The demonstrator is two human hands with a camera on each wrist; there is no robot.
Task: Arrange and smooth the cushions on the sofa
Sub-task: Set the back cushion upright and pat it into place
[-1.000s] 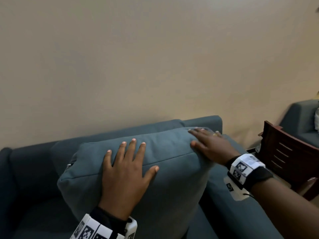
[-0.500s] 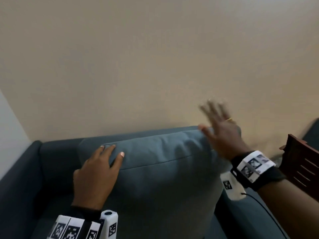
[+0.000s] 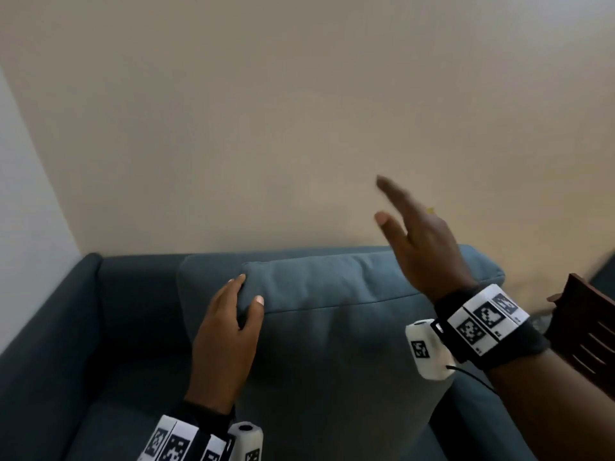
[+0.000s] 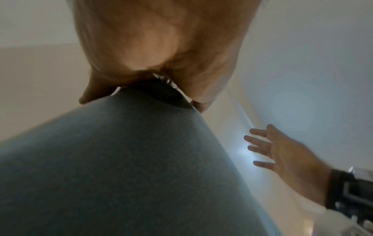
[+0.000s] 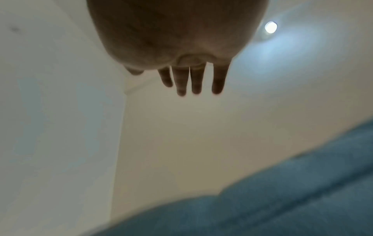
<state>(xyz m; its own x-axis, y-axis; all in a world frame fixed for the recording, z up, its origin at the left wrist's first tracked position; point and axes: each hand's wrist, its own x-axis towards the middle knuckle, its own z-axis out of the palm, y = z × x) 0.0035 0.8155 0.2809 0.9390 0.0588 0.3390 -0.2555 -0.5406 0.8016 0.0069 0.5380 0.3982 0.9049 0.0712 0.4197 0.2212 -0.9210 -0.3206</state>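
Note:
A blue-grey cushion [image 3: 332, 337] stands upright against the back of the dark blue sofa [image 3: 133, 294]. My left hand [image 3: 248, 289] grips its top left corner, thumb on the front face and fingers over the top edge; the left wrist view shows that corner [image 4: 121, 167] wedged into my left hand [image 4: 141, 94]. My right hand [image 3: 394, 207] is raised in the air above the cushion's top right part, fingers straight and spread, holding nothing. The right wrist view shows its straight fingers [image 5: 191, 79] against the wall, with the blue fabric [image 5: 282, 199] blurred below.
The sofa's left armrest [image 3: 43, 344] runs along the white side wall. A beige wall [image 3: 299, 128] rises right behind the backrest. A dark wooden chair [image 3: 585, 331] stands close at the right edge of the sofa.
My left hand slid from the cushion's front face to its top left corner and took hold. My right hand lifted off the top right edge into the air.

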